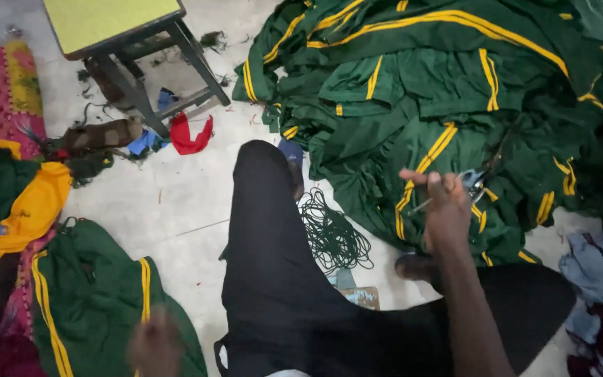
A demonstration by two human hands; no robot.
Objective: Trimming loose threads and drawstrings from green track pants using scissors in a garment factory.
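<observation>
Yellow cloth (33, 206): it lay bunched on the floor at 9 o'clock.
Stool (116, 24): it stood at 11 o'clock, with a yellow-green top and dark legs.
Red scrap (188, 136): it lay on the floor just beside a stool leg.
Folded green cloth (99, 293): it lay at 7 o'clock and had yellow stripes.
Left hand (153, 345): it was at 6 o'clock, by the folded green cloth. It was too blurry, so I cannot tell how the fingers were.
Black leg (273, 265): it reached from 6 o'clock up to the middle.
Green cord (333, 234): it sat in a loose tangle on the floor, right beside the leg.
Right hand (444, 209): it was at 3 o'clock, and its fingers were closed around small scissors.
Small scissors (474, 180): they were over the big pile.
Big pile (455, 91): green clothes with yellow stripes filled 12 to 3 o'clock.
</observation>
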